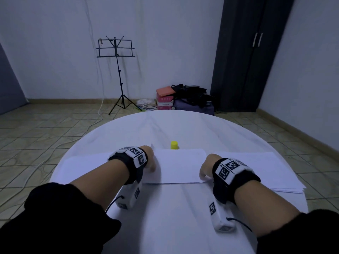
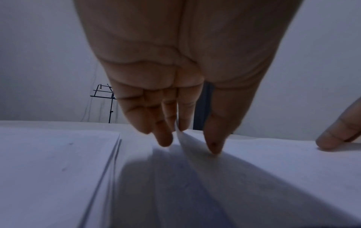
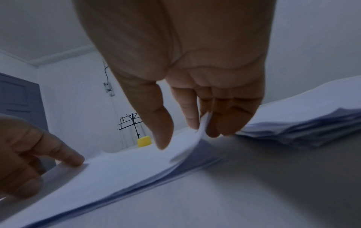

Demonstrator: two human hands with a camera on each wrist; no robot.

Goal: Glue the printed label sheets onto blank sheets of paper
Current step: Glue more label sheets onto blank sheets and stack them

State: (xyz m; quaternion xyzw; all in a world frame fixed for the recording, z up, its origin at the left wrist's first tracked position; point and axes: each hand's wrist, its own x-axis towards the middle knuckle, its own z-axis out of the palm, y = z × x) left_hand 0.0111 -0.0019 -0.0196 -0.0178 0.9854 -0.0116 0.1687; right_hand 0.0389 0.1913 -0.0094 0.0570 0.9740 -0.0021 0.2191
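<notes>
Pinching opposite edges of centre sheet [image 1: 180, 165]: left hand [image 1: 149, 159], right hand [image 1: 206, 166] | risk: uneven pull between hands creases paper.

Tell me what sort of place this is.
Probably a spare room in a home: tiled floor, a dark wardrobe, a music stand, and boxes and bags piled against the wall.

Black sleeves [image 1: 60, 208] pushed up; black wrist straps [image 1: 236, 180] carry white camera modules [image 1: 222, 215] with square black-and-white markers [image 1: 136, 151] and black cables [image 1: 240, 222].
</notes>
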